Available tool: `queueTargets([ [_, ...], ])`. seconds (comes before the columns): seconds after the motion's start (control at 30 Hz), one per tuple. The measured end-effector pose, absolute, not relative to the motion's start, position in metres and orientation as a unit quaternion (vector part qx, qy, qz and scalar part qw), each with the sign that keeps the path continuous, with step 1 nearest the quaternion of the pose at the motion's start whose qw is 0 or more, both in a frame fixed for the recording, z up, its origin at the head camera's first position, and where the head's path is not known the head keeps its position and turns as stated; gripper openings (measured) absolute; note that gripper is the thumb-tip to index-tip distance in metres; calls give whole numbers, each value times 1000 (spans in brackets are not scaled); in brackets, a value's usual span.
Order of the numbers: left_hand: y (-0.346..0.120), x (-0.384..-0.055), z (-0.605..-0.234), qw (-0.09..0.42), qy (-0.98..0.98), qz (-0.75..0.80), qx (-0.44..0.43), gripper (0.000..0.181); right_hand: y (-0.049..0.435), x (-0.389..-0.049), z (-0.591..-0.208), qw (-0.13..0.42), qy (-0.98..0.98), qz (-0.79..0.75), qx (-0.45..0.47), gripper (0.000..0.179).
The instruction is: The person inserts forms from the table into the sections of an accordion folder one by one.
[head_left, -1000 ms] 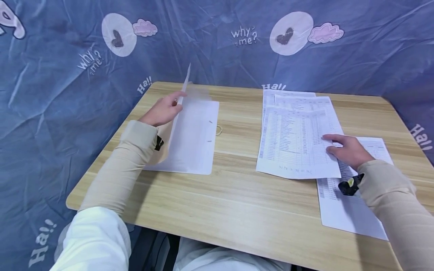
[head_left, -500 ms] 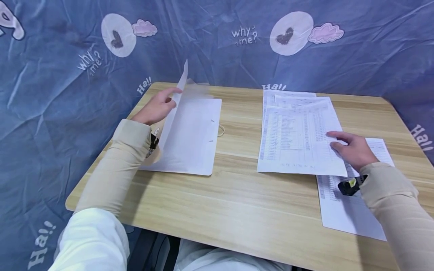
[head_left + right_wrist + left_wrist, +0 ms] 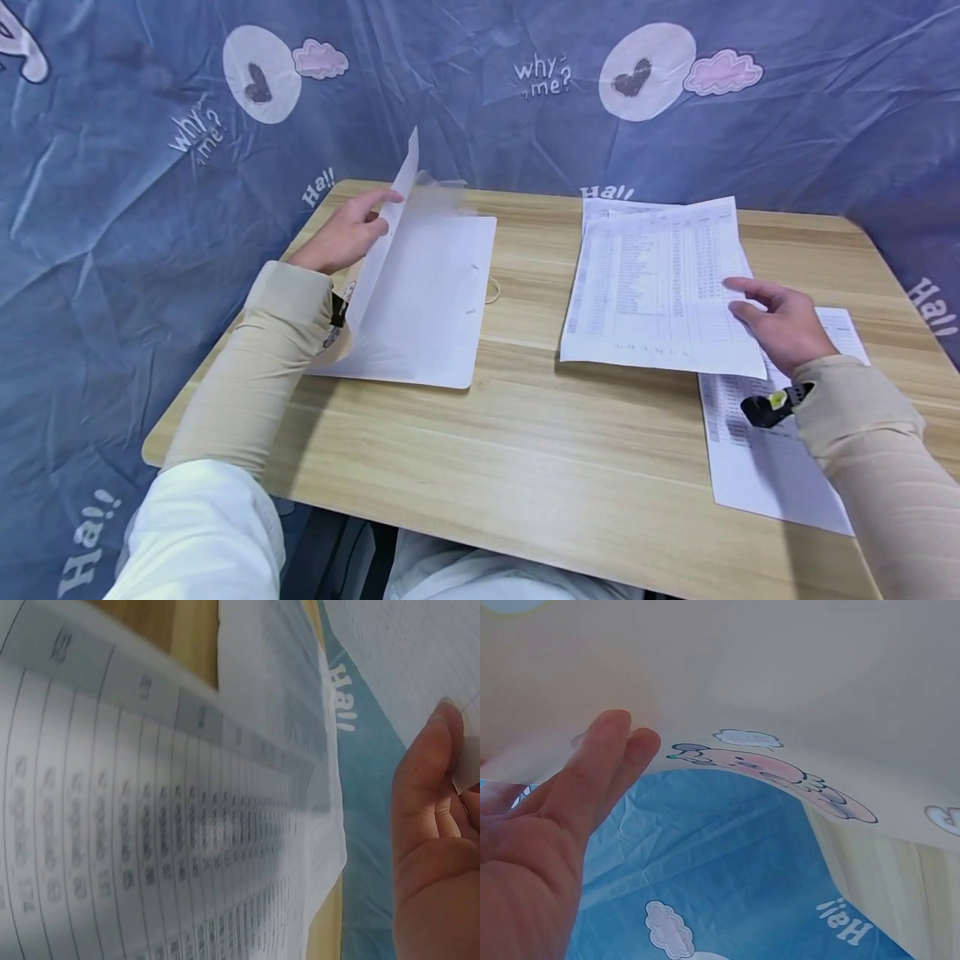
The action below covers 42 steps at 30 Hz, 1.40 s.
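On the table's left lies a folder [image 3: 438, 325] with a white inner side. My left hand [image 3: 343, 236] holds its raised cover near the edge. In the left wrist view, two extended fingers [image 3: 604, 761] lie against the cover's outer side [image 3: 795, 667], which carries cartoon prints. At the right, my right hand [image 3: 787, 323] pinches the right edge of a printed sheet [image 3: 660, 283] between thumb and forefinger. This sheet is lifted, casting a shadow beneath its near edge, and covers most of the printed sheets [image 3: 596, 210] behind it.
Another printed sheet [image 3: 757, 479] lies on the wooden table [image 3: 525, 467] under my right wrist. A pale rubber band [image 3: 492, 290] shows beside the folder's right edge. Blue patterned cloth [image 3: 465, 83] hangs behind the table and along its sides.
My right hand has lifted the top sheet off the pile, its far edge rising highest. My left hand has shifted slightly left, and the folder's right edge has slid slightly right.
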<state>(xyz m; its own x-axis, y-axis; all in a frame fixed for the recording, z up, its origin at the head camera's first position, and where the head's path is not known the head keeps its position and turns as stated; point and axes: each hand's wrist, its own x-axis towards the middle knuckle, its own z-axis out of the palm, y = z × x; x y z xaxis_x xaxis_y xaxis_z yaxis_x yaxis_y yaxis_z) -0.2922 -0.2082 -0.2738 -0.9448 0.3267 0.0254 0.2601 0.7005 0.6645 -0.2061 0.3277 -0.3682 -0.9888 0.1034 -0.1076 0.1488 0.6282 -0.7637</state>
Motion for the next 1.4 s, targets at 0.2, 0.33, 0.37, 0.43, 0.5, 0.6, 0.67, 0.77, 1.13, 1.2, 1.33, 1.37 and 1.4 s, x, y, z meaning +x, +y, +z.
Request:
queueTargets([
  [0.2,-208,-292,-275,47,919,355,164,48,319,-206,-367,28,897,-435,65,55],
  [0.33,-208,-291,-275,49,917,360,166,48,313,-206,-366,21,897,-438,54,54],
  [0.37,-207,-292,-276,49,916,361,165,48,311,-206,-366,20,897,-439,51,54],
  [0.43,-207,-292,-276,47,916,362,166,47,308,-207,-366,18,896,-442,43,53],
  [0.5,-206,-292,-277,45,916,362,166,47,305,-208,-366,21,896,-442,37,52],
  [0.6,-206,-292,-277,40,917,360,167,46,301,-209,-366,31,894,-446,35,52],
  [0.67,-205,-293,-278,39,918,358,166,46,300,-209,-366,36,893,-447,34,52],
  [0.77,-205,-293,-279,38,919,357,166,46,298,-210,-368,36,890,-453,31,52],
  [1.13,-204,-294,-280,28,920,352,167,47,284,-215,-372,5,879,-476,21,48],
  [1.2,-204,-294,-280,26,921,351,167,46,281,-215,-372,3,878,-479,19,48],
  [1.33,-203,-294,-280,20,922,349,167,46,276,-217,-371,9,877,-480,18,48],
  [1.37,-203,-294,-280,19,922,348,167,46,274,-218,-372,9,876,-482,18,48],
  [1.4,-203,-294,-280,18,922,348,167,46,272,-219,-372,7,875,-484,18,48],
])
